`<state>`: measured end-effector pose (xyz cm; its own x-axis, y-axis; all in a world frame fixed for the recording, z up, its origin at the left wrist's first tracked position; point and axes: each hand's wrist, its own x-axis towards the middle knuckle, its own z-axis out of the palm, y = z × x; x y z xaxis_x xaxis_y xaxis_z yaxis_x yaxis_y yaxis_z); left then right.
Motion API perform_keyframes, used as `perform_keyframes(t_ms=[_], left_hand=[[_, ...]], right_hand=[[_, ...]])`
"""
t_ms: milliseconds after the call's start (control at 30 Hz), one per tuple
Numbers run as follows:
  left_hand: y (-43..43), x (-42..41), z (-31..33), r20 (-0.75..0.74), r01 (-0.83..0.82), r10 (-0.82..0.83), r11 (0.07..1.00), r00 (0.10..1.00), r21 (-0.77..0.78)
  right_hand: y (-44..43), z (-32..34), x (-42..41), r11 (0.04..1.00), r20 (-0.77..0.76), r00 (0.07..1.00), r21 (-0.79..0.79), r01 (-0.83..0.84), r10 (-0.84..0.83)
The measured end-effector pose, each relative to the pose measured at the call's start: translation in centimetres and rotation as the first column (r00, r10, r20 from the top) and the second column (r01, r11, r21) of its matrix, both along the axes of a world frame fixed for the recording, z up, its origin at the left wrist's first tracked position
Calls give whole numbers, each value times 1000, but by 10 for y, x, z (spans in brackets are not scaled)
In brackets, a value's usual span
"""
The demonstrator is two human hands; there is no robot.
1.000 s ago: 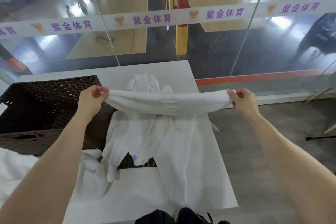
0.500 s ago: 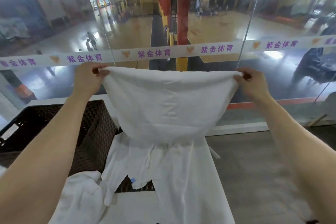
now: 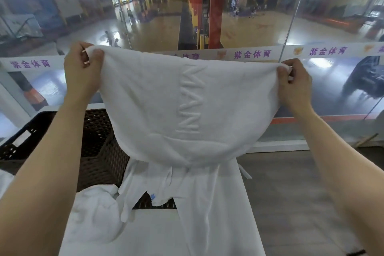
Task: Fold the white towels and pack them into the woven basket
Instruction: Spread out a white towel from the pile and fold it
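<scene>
A white towel [image 3: 187, 110] with raised lettering hangs spread in the air in front of me, doubled over. My left hand [image 3: 82, 68] pinches its upper left corner and my right hand [image 3: 295, 83] pinches its upper right corner, both held high above the table. Below and to the left stands the dark brown woven basket [image 3: 97, 147]; its inside is mostly hidden by my left arm. More white towels [image 3: 199, 199] lie rumpled on the white table [image 3: 153, 233] under the held one, one draped against the basket's side.
Another crumpled white towel [image 3: 93, 210] lies at the table's near left. A glass wall with a white lettered band [image 3: 291, 53] rises just behind the table. Grey floor [image 3: 291, 193] runs along the table's right edge.
Both hands have lifted the towel from table height up to chest level, and it now hangs down open instead of being stretched flat. The view has tilted upward.
</scene>
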<state>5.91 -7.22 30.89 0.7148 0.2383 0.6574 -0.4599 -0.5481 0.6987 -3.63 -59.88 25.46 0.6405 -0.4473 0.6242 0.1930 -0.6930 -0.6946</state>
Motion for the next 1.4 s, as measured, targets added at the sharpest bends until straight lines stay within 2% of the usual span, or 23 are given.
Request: perform_keyframes(t_ms=[67, 133, 267, 367, 433, 533, 700, 833, 1033, 1133, 1200, 1300, 1333, 1400], left_hand=[[3, 23, -11, -76, -9, 12, 999, 997, 37], [3, 53, -34, -222, -13, 33, 996, 974, 92], [-5, 119, -118, -520, 92, 73, 954, 851, 286], [-11, 151, -189, -618, 221, 84, 889, 781, 401], [-14, 155, -225, -651, 254, 108, 864, 751, 435], [-13, 153, -256, -635, 200, 150, 873, 758, 444], [-8, 131, -268, -666, 171, 27, 958, 746, 230], [6, 72, -277, -655, 173, 57, 944, 753, 281], [31, -28, -321, -717, 190, 19, 959, 697, 210], [41, -53, -345, -738, 235, 28, 939, 674, 250], [44, -63, -359, -805, 303, 24, 920, 593, 250], [48, -65, -373, -921, 399, 39, 894, 387, 206], [48, -61, -376, -945, 400, 21, 903, 326, 158], [42, -48, -371, -966, 381, 49, 913, 252, 146]], right_hand=[[-2, -9, 22, 1000, -91, 996, 1, 5, -5], [-7, -31, 50, 1000, -258, 966, -19, -3, -2], [-21, -108, 100, 1000, -578, 816, -8, 22, -22], [-20, -170, 121, 999, -689, 724, 7, 37, -22], [-15, -206, 127, 999, -727, 686, -6, 41, -33], [-11, -245, 125, 999, -755, 654, -47, 16, -46], [-13, -265, 97, 998, -700, 714, -55, -21, -24], [0, -284, 29, 995, -666, 745, -51, -91, 34], [19, -340, -68, 974, -743, 665, -81, -213, 84], [23, -366, -94, 942, -804, 589, -127, -311, 86], [19, -390, -101, 921, -871, 485, -123, -369, 78], [18, -411, -97, 911, -967, 253, -92, -402, 13], [22, -408, -91, 927, -969, 245, -114, -357, -25], [33, -399, -75, 957, -929, 354, -191, -218, -105]])
